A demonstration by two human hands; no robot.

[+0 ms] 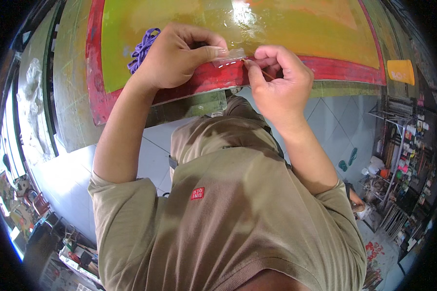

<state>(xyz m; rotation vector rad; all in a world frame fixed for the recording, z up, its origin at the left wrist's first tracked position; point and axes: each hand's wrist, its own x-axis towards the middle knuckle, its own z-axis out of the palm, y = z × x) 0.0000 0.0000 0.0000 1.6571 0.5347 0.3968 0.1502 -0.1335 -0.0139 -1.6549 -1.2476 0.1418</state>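
Note:
Both hands work close together above the near red edge of a frame [189, 77] with a yellow-green sheet [296, 29]. My left hand [172, 58] pinches a small piece of clear plastic [236, 53] between thumb and forefinger. A row of short white marks shows just below the plastic. My right hand [284, 75] is closed on a thin orange-brown stick [268, 74], whose tip is close to the plastic's right side. I cannot tell whether the tip touches it. A bundle of purple cord [143, 48] lies on the sheet beside my left wrist.
The frame lies on a worn greenish table [73, 77]. A yellow cup-shaped container [401, 72] stands to its right. Crumpled clear plastic [31, 106] is at the far left. Shelves crowded with supplies [408, 140] line the right side, and green sandals [348, 159] lie on the tiled floor.

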